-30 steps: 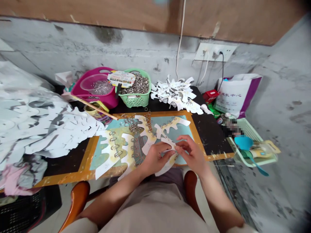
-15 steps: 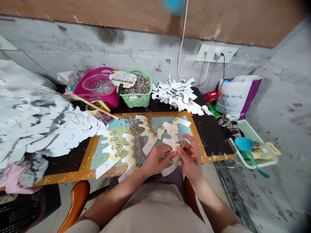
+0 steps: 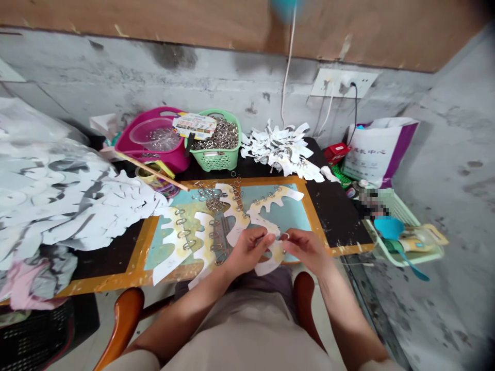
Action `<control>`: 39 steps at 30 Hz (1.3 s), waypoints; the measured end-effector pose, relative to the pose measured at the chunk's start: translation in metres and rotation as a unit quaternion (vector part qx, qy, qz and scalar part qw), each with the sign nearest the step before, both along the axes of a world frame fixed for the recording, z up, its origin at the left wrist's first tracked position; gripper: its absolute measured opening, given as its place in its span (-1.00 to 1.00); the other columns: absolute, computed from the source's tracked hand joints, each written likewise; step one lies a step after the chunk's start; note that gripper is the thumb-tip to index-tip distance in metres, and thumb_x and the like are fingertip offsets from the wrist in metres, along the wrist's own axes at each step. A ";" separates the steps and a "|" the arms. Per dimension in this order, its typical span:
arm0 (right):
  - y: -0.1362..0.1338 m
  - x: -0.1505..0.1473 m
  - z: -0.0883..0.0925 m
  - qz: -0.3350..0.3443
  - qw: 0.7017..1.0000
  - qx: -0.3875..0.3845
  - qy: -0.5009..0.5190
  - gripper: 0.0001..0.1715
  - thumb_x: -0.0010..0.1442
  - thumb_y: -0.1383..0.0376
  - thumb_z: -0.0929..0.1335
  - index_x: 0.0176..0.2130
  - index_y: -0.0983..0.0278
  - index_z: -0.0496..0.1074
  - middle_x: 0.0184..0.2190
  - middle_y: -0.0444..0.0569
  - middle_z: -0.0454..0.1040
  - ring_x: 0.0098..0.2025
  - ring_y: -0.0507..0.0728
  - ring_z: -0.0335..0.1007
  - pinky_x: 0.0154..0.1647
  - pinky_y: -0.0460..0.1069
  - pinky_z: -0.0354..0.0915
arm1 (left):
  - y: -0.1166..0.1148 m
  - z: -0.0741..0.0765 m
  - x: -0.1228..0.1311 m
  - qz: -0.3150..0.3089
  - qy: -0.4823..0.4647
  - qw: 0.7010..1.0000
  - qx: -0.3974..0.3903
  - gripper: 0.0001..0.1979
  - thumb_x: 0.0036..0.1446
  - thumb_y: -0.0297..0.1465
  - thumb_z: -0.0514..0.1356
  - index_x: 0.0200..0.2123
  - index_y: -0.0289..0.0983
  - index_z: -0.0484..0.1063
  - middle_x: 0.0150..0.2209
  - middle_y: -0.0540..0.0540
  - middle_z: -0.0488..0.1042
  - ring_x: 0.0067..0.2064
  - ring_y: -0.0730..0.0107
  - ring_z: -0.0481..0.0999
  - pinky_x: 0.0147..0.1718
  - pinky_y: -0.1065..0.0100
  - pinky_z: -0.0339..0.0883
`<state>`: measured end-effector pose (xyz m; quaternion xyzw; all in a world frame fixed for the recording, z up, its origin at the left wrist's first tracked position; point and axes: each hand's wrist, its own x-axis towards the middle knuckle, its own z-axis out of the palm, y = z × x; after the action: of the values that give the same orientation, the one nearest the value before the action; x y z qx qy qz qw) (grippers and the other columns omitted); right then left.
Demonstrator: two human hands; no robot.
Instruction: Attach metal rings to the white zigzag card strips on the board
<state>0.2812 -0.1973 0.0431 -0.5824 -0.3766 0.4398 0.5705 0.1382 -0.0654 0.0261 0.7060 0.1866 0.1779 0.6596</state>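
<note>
a: what are the two hands doing? use the fingertips as the middle of the clock.

b: the left hand [image 3: 251,250] has its thumb and finger squeezed close together on a white piece [image 3: 268,225]. the fingers hide part of it, so i can't see its whole shape.

a: and the right hand [image 3: 307,248]?

b: its thumb and finger are pinched too, on what looks like a little metal ring [image 3: 286,234]. the hands are near each other, but there is a gap between them.

a: where is the white piece?

b: over the blue sheet [image 3: 292,219], near the front of the tabletop [image 3: 332,211]. it pokes out past the left fingertips, toward 12 o'clock. another curved piece [image 3: 268,265] sits at 6 o'clock, by the near edge.

a: what else is close?

b: a ring pile [image 3: 212,198] lies between 10 and 11 o'clock. at 9 o'clock are two long strips [image 3: 176,245] with yellow smears and a row of rings on each.

a: and farther away?

b: a green basket [image 3: 215,162] full of shiny rings is at 11 o'clock. the paper heap [image 3: 280,149] is at 12, and a blue ladle [image 3: 389,227] is near 3.
</note>
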 end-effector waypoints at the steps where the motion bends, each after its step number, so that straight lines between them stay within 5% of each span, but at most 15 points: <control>1: 0.000 -0.002 0.000 0.012 1.000 -0.009 -0.014 -0.62 0.17 0.04 0.41 -0.43 0.29 0.37 -0.51 -0.13 0.28 -0.45 0.02 0.17 -0.44 -0.09 0.17 | -0.001 0.000 0.001 -0.003 -0.004 1.000 -0.015 -0.47 0.18 -0.01 0.13 -0.60 -0.27 0.09 -0.61 0.10 0.09 -0.55 0.59 0.16 -0.59 0.54 0.15; 5: 0.003 -0.015 -0.001 -0.002 1.000 0.011 0.000 -0.61 0.19 0.03 0.38 -0.45 0.27 0.35 -0.54 -0.16 0.21 -0.51 -0.01 0.07 -0.51 -0.11 0.09 | -0.010 -0.001 0.004 -0.015 -0.052 0.988 -0.143 -0.47 0.13 0.00 0.19 -0.60 -0.27 0.12 -0.61 0.12 0.06 -0.61 0.65 0.08 -0.62 0.55 0.16; 10: 0.002 -0.031 -0.017 -0.044 0.995 0.086 0.028 -0.61 0.18 0.00 0.37 -0.43 0.25 0.38 -0.39 -0.05 0.34 -0.34 0.10 0.25 -0.33 -0.05 0.24 | -0.029 -0.007 0.003 0.007 -0.076 0.944 -0.321 -0.50 0.04 -0.01 0.27 -0.54 -0.26 0.15 -0.62 0.16 0.04 -0.66 0.70 -0.05 -0.70 0.57 -0.07; 14: -0.005 -0.028 -0.033 -0.030 0.994 0.077 0.071 -0.63 0.15 0.00 0.40 -0.41 0.25 0.41 -0.41 -0.06 0.30 -0.39 0.08 0.23 -0.40 -0.06 0.22 | -0.031 -0.013 -0.002 0.007 -0.066 0.966 -0.250 -0.51 0.07 0.00 0.24 -0.56 -0.28 0.20 -0.60 0.09 0.15 -0.59 0.62 0.11 -0.61 0.51 0.08; 20: -0.004 -0.010 -0.032 0.009 0.982 0.084 0.167 -0.27 -0.03 -0.29 0.37 -0.23 0.28 0.52 -0.34 0.02 0.44 -0.34 0.14 0.35 -0.32 -0.01 0.31 | -0.018 -0.010 -0.007 0.008 -0.056 0.998 0.041 -0.48 0.19 -0.11 0.15 -0.66 -0.29 0.10 -0.65 0.09 0.04 -0.56 0.58 0.07 -0.57 0.48 0.01; 22: 0.001 -0.010 -0.026 -0.029 0.985 0.060 0.157 -0.41 0.04 -0.17 0.41 -0.22 0.26 0.53 -0.35 0.00 0.46 -0.33 0.12 0.37 -0.28 -0.02 0.31 | -0.016 -0.009 -0.006 -0.007 -0.050 0.996 0.068 -0.50 0.19 -0.16 0.17 -0.67 -0.30 0.13 -0.66 0.09 0.06 -0.56 0.58 0.08 -0.57 0.49 0.03; 25: 0.006 -0.014 -0.016 -0.098 0.990 0.034 0.096 -0.72 0.09 0.09 0.47 -0.36 0.26 0.49 -0.47 -0.12 0.40 -0.45 0.01 0.26 -0.41 -0.11 0.21 | -0.015 -0.012 -0.006 -0.026 -0.026 0.999 0.011 -0.55 -0.05 -0.13 0.37 -0.61 -0.32 0.26 -0.63 0.08 0.17 -0.52 0.57 0.18 -0.56 0.51 0.12; 29: 0.005 -0.019 -0.004 -0.103 0.994 0.018 0.026 -0.72 0.14 0.11 0.43 -0.39 0.28 0.44 -0.51 -0.14 0.35 -0.49 -0.01 0.17 -0.49 -0.12 0.12 | -0.014 -0.013 -0.008 0.022 -0.045 0.985 -0.164 -0.32 -0.49 -0.03 0.50 -0.33 -0.32 0.41 -0.42 0.00 0.34 -0.37 0.42 0.36 -0.44 0.39 0.42; 33: 0.002 -0.021 0.003 -0.080 0.995 0.018 -0.050 -0.73 0.19 0.13 0.40 -0.40 0.28 0.42 -0.49 -0.12 0.35 -0.42 0.02 0.20 -0.41 -0.10 0.15 | -0.012 0.002 -0.006 0.086 0.025 0.971 -0.220 -0.39 -0.26 0.04 0.41 -0.30 -0.30 0.36 -0.39 0.04 0.26 -0.43 0.53 0.34 -0.50 0.32 0.52; 39: 0.005 -0.016 0.004 -0.067 0.997 0.048 -0.006 -0.71 0.19 0.10 0.40 -0.35 0.28 0.42 -0.46 -0.12 0.33 -0.40 0.04 0.21 -0.38 -0.08 0.15 | -0.007 0.015 0.000 -0.003 0.057 0.981 -0.184 -0.52 -0.07 -0.06 0.35 -0.54 -0.33 0.26 -0.57 0.11 0.16 -0.57 0.64 0.26 -0.60 0.48 0.43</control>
<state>0.2656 -0.1926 0.0470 -0.5806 -0.3607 0.3785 0.6241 0.1380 -0.0723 0.0410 0.5818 0.2518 0.0979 0.7672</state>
